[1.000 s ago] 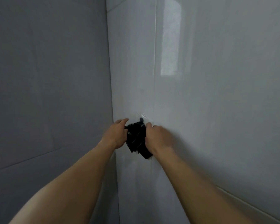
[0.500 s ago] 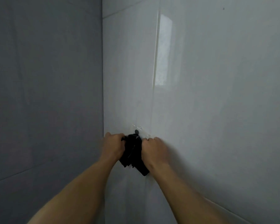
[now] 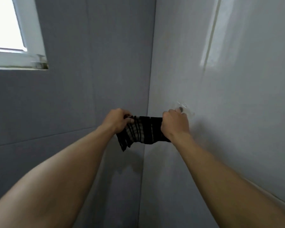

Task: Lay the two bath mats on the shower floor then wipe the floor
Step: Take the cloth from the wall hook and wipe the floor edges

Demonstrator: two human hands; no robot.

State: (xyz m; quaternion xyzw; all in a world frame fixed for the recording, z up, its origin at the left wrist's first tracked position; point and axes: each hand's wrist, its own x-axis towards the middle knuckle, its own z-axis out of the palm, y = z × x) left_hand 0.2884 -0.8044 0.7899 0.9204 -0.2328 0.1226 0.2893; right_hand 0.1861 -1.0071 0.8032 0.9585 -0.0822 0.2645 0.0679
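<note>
Head cam, I'm looking at a wall corner with both arms up. Left hand (image 3: 117,120) has its fingers curled tight round one end of a dark striped cloth (image 3: 142,131), and right hand (image 3: 174,125) is fisted round the other end. The cloth is pulled taut between them, in the air in front of the corner, with a loose tail hanging under the left hand. Small clear wall hook (image 3: 181,110) sits just past the right knuckles; can't tell if they touch. Window (image 3: 5,30) is top left.
</note>
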